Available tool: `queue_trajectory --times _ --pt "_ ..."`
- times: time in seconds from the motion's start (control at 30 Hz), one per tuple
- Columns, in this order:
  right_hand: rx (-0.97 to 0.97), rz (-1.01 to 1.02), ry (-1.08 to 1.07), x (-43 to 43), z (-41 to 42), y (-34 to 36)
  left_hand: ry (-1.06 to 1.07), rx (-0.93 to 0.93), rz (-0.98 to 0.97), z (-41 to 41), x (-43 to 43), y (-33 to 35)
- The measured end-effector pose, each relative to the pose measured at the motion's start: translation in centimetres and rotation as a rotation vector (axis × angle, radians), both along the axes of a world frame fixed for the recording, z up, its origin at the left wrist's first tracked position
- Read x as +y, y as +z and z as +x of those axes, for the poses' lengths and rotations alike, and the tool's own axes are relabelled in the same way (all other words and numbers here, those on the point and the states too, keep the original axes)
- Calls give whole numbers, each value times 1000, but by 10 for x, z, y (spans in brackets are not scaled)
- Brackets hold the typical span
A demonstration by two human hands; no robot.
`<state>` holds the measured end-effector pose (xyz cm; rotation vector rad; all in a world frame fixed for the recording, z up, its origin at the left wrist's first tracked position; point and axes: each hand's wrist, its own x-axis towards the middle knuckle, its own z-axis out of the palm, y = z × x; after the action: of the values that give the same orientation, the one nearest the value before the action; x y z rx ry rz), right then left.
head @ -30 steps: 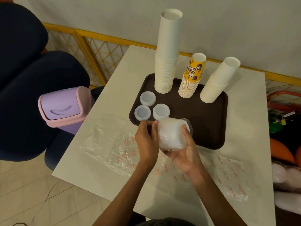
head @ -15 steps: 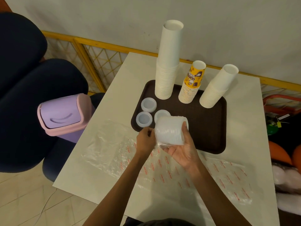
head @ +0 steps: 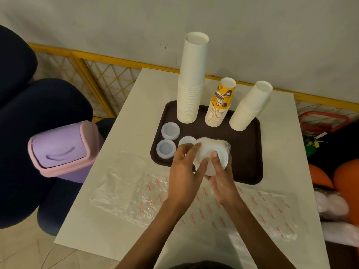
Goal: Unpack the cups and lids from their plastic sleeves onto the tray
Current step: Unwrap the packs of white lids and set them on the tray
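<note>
A person is holding a stack of lids in both hands, just above the near left part of a dark brown tray. The left hand is curling its fingers around the near end of the stack. The right hand is cradling it from below, with the thumb pressing across the round face. Each grip is closed on the stack. Clear film is showing around the far end, so the stack is probably not out of its wrapper yet.

The lids are looking thin, light and slightly bendy, and the film is probably slippery. Squeezing the sides of the stack would likely hold best while the film is being pulled off the end.

3 loose lids are lying on the tray's left side, one partly hidden behind the hands. 3 stacks of cups are standing along the back of the tray, the tallest at the left, and could topple if knocked. Empty plastic sleeves are lying flat across the white worktop under the forearms. A purple and pink bin is sitting off the left edge.
</note>
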<state>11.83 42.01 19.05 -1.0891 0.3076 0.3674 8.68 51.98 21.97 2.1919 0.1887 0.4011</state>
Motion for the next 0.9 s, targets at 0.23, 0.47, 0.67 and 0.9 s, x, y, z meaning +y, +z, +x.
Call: queue_trajectory --times 0.23,0.47,0.67,0.9 --pt "-9 -96 -29 4 0 -8 6 81 0 9 6 2" --pt "39 -237 56 0 1 -14 8 155 -113 20 8 3" --pt "120 -121 74 1 7 -20 41 287 -207 36 20 2" --pt "225 -17 -5 1 21 -33 45 348 -298 46 28 -2"
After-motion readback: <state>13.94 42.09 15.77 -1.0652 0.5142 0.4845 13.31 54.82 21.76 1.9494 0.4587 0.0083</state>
